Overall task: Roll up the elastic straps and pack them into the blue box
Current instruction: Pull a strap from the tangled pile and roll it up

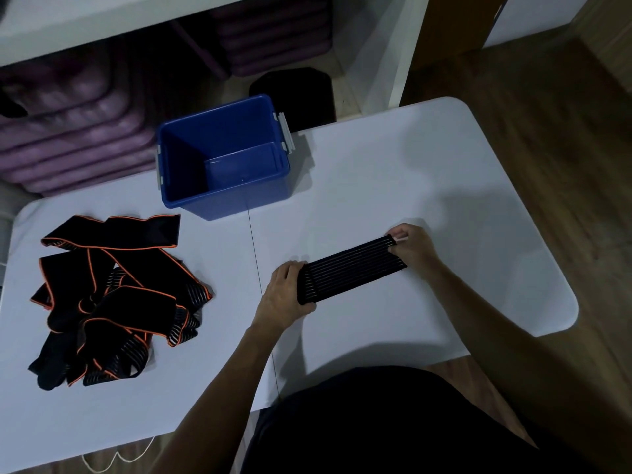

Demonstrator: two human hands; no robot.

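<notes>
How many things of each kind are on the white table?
Blue box: 1
Strap stretched between left hand and right hand: 1
Tangled pile of orange-edged straps: 1 pile; single straps cannot be counted
Total: 3

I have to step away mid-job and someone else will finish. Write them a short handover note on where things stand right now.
Left hand: gripping the near end of one black ribbed elastic strap that lies flat on the white table.
Right hand: pinching the far end of that strap.
Blue plastic box: open at the table's back, no straps visible inside.
Pile of black straps with orange edging: loose and tangled on the table's left.
Done: nothing packed; the held strap is stretched out, not yet rolled.
Left: roll this strap, box it, then work through the pile.
</notes>
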